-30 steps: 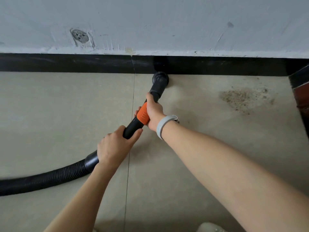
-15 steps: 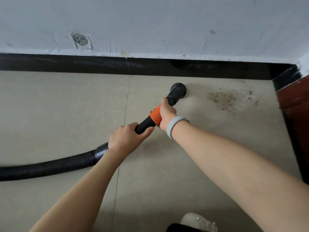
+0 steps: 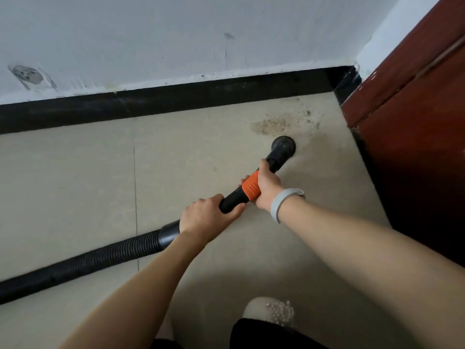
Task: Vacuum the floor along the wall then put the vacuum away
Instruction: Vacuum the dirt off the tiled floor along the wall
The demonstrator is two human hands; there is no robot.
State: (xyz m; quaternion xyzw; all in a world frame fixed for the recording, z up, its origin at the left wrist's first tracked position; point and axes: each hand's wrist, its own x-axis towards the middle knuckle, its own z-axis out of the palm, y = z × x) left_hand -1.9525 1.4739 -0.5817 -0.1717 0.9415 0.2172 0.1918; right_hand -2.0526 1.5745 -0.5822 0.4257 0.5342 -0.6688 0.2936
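A black vacuum wand with an orange collar (image 3: 251, 189) ends in a round black nozzle (image 3: 283, 146) on the beige tiled floor. My right hand (image 3: 268, 187) grips the wand at the orange collar. My left hand (image 3: 205, 217) grips the black tube just behind it. A ribbed black hose (image 3: 95, 259) trails off to the lower left. A patch of brown dirt (image 3: 274, 125) lies just beyond the nozzle, near the black skirting board (image 3: 201, 94) under the white wall.
A dark red wooden door or cabinet (image 3: 412, 137) closes off the right side, forming a corner with the wall. My light shoe (image 3: 271, 312) shows at the bottom. A tile joint (image 3: 135, 177) runs across the floor on the left.
The nozzle has moved right along the floor, from against the skirting board to the near edge of the dirt patch. Both hands kept their grip; the view swung right toward the corner.
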